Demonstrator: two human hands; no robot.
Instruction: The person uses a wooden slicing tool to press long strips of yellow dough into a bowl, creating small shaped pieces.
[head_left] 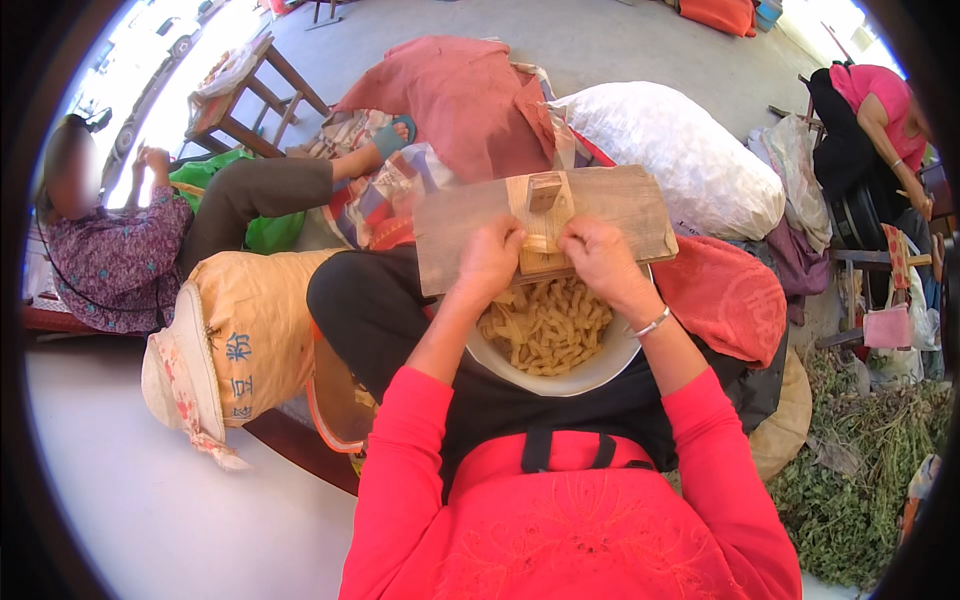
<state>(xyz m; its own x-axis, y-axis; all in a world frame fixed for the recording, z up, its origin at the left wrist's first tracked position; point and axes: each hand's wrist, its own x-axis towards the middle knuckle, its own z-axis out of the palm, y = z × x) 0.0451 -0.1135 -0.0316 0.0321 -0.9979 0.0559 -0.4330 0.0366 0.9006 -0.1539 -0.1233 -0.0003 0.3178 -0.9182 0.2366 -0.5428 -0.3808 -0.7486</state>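
Note:
A wooden board (620, 205) with a small upright wooden block (544, 190) rests across a white bowl (590, 372) on my lap. The bowl holds many pale tan cut pieces (545, 328). My left hand (490, 258) and my right hand (600, 255) sit side by side at the board's near edge, fingers closed on a pale flat strip (540, 243) lying below the block. A silver bracelet (650, 323) circles my right wrist. My sleeves are red.
A seated person in a purple patterned top (110, 250) is at the left, legs stretched out. A tan sack (245, 325) lies beside my left knee. A white sack (680, 150) and red cloths (460, 95) lie ahead. Green plant stalks (860, 470) are piled at the right. Another person (880, 110) sits far right.

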